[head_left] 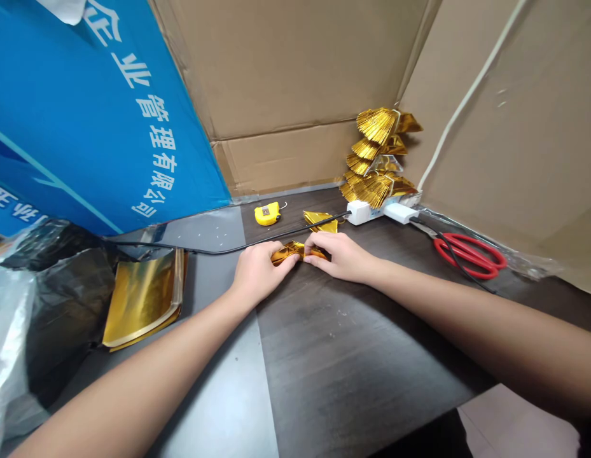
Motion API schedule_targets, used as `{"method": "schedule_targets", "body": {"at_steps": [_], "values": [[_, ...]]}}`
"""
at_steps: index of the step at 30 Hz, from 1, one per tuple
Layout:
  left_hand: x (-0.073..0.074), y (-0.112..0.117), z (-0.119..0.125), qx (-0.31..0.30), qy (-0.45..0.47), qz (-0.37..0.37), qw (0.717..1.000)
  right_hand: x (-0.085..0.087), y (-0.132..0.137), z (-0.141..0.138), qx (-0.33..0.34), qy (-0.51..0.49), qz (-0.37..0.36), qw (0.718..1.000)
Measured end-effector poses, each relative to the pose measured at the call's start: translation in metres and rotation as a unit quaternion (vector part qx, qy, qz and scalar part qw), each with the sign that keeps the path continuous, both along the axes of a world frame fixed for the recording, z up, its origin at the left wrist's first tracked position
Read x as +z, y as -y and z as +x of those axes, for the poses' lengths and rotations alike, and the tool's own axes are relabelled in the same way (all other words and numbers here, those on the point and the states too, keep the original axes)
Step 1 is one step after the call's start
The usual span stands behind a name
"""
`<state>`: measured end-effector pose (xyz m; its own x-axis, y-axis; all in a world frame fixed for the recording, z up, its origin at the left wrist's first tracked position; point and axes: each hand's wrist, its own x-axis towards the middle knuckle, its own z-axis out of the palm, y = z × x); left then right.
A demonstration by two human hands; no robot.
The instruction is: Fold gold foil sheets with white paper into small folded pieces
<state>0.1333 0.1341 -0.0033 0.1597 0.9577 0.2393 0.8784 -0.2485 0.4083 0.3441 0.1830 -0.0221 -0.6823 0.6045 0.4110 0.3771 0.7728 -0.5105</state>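
Between my two hands, low over the dark tabletop, is a piece of gold foil paper (pixel 295 249), creased and partly folded. My left hand (pixel 263 270) pinches its left end with thumb and fingers. At the other end my right hand (pixel 340 256) grips it the same way, the fingers hiding part of the foil. Just beyond my right hand lies a folded gold foil piece (pixel 322 221). A stack of flat gold foil sheets (pixel 139 296) rests to the left, beside a black plastic bag.
A yellow tape measure (pixel 267 214) and a white power strip (pixel 366 212) with a black cable lie behind my hands. Fanned gold foil bundles (pixel 377 156) are piled by the cardboard wall (pixel 295 76). Red-handled scissors (pixel 471 256) are at right; a black plastic bag (pixel 61 305) is at left.
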Motion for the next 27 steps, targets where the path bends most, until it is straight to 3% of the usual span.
{"method": "schedule_targets", "body": {"at_steps": [10,15,20,27], "values": [[-0.002,-0.002,0.003,-0.077,0.0,0.007,0.997,-0.001,0.0,-0.001,0.012,0.002,0.001,1.0],[0.0,-0.004,-0.006,-0.111,0.026,0.008,0.993,-0.001,0.0,0.001,0.007,0.001,0.0,1.0],[0.0,-0.011,-0.019,-0.112,0.06,0.023,0.992,0.0,0.001,0.003,0.002,0.003,0.0,1.0],[-0.005,-0.012,-0.011,-0.119,0.068,0.041,0.99,0.001,0.002,0.002,0.007,0.015,-0.006,1.0]]}}
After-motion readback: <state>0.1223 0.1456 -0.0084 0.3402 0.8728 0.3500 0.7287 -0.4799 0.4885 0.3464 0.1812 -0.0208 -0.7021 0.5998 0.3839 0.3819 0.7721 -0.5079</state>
